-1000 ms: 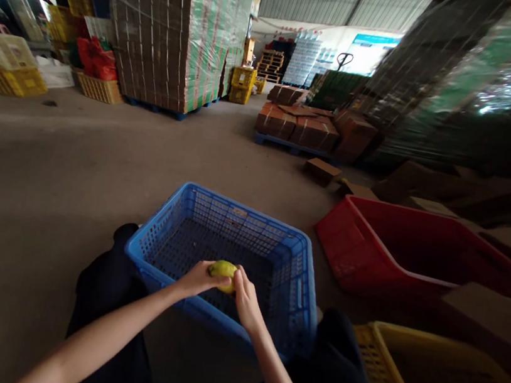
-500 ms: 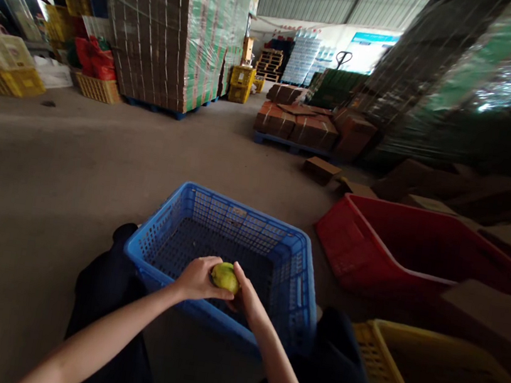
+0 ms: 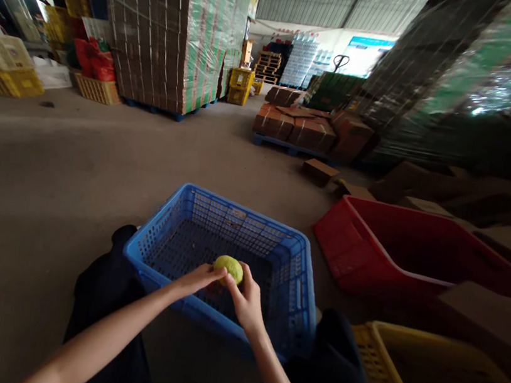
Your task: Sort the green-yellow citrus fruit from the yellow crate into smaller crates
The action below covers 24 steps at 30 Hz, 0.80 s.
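Note:
A yellow-green oval fruit (image 3: 229, 268), much like a lemon, is held between both hands above a blue plastic crate (image 3: 252, 212). My left hand (image 3: 200, 276) grips its left and lower side, with the thumb across the front. From the right, my right hand (image 3: 248, 295) closes on it, thumb at the front and fingers behind. The undersides of the fingers are hidden. Between my knees stands the crate, with slotted walls and a perforated floor.
To the right sit a red plastic bin (image 3: 352, 249) and a yellow crate (image 3: 389, 369). Cardboard pieces (image 3: 320, 171) lie on the concrete floor (image 3: 47, 187) beyond. Farther off are a pallet of flattened boxes (image 3: 293, 127) and tall wrapped stacks (image 3: 149, 31).
The fruit has been turned in the hands and raised slightly. My left hand has shifted lower beside it, and my right thumb now lies across its front.

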Available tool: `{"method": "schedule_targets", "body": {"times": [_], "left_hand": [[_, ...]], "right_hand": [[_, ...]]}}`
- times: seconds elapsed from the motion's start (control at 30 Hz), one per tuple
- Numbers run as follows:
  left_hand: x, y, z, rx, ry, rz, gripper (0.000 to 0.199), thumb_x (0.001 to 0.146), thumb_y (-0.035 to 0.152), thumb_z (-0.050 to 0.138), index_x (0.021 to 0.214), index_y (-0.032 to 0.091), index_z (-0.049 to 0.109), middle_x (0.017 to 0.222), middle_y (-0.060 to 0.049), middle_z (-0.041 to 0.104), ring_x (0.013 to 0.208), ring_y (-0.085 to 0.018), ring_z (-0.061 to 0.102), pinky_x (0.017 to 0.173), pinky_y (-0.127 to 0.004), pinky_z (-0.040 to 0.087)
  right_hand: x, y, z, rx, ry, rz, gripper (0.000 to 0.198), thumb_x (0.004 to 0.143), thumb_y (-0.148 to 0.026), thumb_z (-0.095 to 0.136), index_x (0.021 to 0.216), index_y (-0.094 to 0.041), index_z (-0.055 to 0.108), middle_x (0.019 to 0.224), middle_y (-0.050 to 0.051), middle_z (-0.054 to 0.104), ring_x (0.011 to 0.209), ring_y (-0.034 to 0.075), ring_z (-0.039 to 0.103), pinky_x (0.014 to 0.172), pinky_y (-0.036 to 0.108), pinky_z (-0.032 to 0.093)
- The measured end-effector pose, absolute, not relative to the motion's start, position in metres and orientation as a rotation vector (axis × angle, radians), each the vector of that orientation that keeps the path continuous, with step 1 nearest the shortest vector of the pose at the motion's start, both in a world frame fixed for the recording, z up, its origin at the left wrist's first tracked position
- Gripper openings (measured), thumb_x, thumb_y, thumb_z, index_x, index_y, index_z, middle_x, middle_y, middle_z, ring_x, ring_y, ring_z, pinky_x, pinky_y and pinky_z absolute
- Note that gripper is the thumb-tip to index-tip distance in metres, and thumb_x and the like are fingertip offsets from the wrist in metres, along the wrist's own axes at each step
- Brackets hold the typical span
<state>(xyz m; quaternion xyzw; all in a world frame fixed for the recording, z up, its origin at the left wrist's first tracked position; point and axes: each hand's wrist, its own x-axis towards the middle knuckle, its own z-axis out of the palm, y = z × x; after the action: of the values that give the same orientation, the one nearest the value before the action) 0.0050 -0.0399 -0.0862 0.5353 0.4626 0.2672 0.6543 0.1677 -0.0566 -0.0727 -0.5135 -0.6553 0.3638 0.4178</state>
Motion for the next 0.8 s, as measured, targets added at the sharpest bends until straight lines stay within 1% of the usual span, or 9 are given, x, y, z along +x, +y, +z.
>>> {"method": "schedule_targets", "body": {"times": [0.13,0.27,0.4,0.47,0.5,0.57,0.67,0.73,0.8], "left_hand": [[0.005,-0.040,-0.084,1.067,1.047,0.581,0.091,0.056,0.092,0.044,0.086,0.011,0.071,0.067,-0.007,0.064,0.058,-0.016,0.057,0.062,-0.031,0.047],[0.005,-0.039,-0.089,1.037,1.062,0.618,0.087,0.050,0.090,0.054,0.082,0.010,0.070,0.062,-0.005,0.061,0.057,-0.016,0.056,0.061,-0.030,0.046],[0.007,-0.037,-0.093,1.048,1.063,0.744,0.084,0.050,0.084,0.061,0.087,0.009,0.071,0.068,-0.005,0.064,0.062,-0.017,0.057,0.061,-0.029,0.044],[0.008,-0.036,-0.095,1.075,1.060,0.794,0.084,0.051,0.083,0.062,0.087,0.007,0.071,0.068,-0.005,0.064,0.061,-0.016,0.055,0.059,-0.027,0.042],[0.009,-0.035,-0.096,1.088,1.063,0.811,0.085,0.050,0.083,0.062,0.088,0.007,0.071,0.068,-0.005,0.063,0.059,-0.015,0.054,0.058,-0.027,0.041],[0.010,-0.034,-0.099,1.114,1.079,0.834,0.087,0.051,0.082,0.063,0.091,0.005,0.071,0.069,-0.006,0.064,0.057,-0.014,0.052,0.055,-0.027,0.040],[0.010,-0.033,-0.102,1.172,1.105,0.840,0.088,0.054,0.080,0.064,0.098,0.004,0.070,0.071,-0.008,0.065,0.059,-0.015,0.052,0.055,-0.026,0.040],[0.009,-0.034,-0.101,1.237,1.121,0.834,0.083,0.058,0.079,0.062,0.099,0.006,0.070,0.073,-0.007,0.066,0.062,-0.016,0.054,0.056,-0.026,0.040],[0.007,-0.037,-0.097,1.338,1.128,0.824,0.077,0.062,0.076,0.062,0.099,0.009,0.071,0.076,-0.006,0.067,0.067,-0.017,0.056,0.060,-0.025,0.042]], "right_hand": [[0.170,-0.057,-0.083,-1.287,-1.814,0.696,0.053,0.083,-0.058,0.056,0.114,-0.015,0.056,0.097,0.012,0.069,0.084,0.025,0.066,0.076,0.036,0.053],[0.170,-0.057,-0.091,-1.218,-1.894,0.596,0.062,0.080,-0.061,0.059,0.123,-0.016,0.053,0.116,0.017,0.065,0.107,0.032,0.063,0.091,0.044,0.051],[0.169,-0.058,-0.083,-1.176,-1.865,0.733,0.062,0.077,-0.061,0.062,0.122,-0.019,0.053,0.113,0.014,0.065,0.103,0.029,0.063,0.090,0.041,0.051],[0.169,-0.058,-0.077,-1.176,-1.796,0.860,0.059,0.079,-0.063,0.057,0.118,-0.019,0.053,0.109,0.012,0.066,0.095,0.025,0.064,0.084,0.037,0.051],[0.169,-0.057,-0.075,-1.191,-1.741,0.933,0.057,0.082,-0.065,0.052,0.115,-0.019,0.053,0.103,0.010,0.067,0.088,0.023,0.063,0.078,0.034,0.051],[0.168,-0.056,-0.074,-1.244,-1.593,1.094,0.056,0.085,-0.068,0.041,0.107,-0.019,0.055,0.083,0.004,0.065,0.069,0.018,0.059,0.061,0.029,0.047],[0.166,-0.053,-0.076,-1.339,-1.380,1.322,0.063,0.081,-0.077,0.035,0.078,-0.018,0.057,0.051,-0.003,0.049,0.047,0.013,0.043,0.045,0.026,0.034],[0.164,-0.052,-0.078,-1.353,-1.323,1.475,0.069,0.076,-0.083,0.033,0.061,-0.019,0.053,0.042,-0.003,0.041,0.040,0.011,0.036,0.041,0.026,0.028],[0.163,-0.051,-0.078,-1.336,-1.305,1.612,0.073,0.074,-0.085,0.031,0.055,-0.018,0.052,0.037,-0.004,0.039,0.035,0.009,0.031,0.039,0.025,0.023]]}}
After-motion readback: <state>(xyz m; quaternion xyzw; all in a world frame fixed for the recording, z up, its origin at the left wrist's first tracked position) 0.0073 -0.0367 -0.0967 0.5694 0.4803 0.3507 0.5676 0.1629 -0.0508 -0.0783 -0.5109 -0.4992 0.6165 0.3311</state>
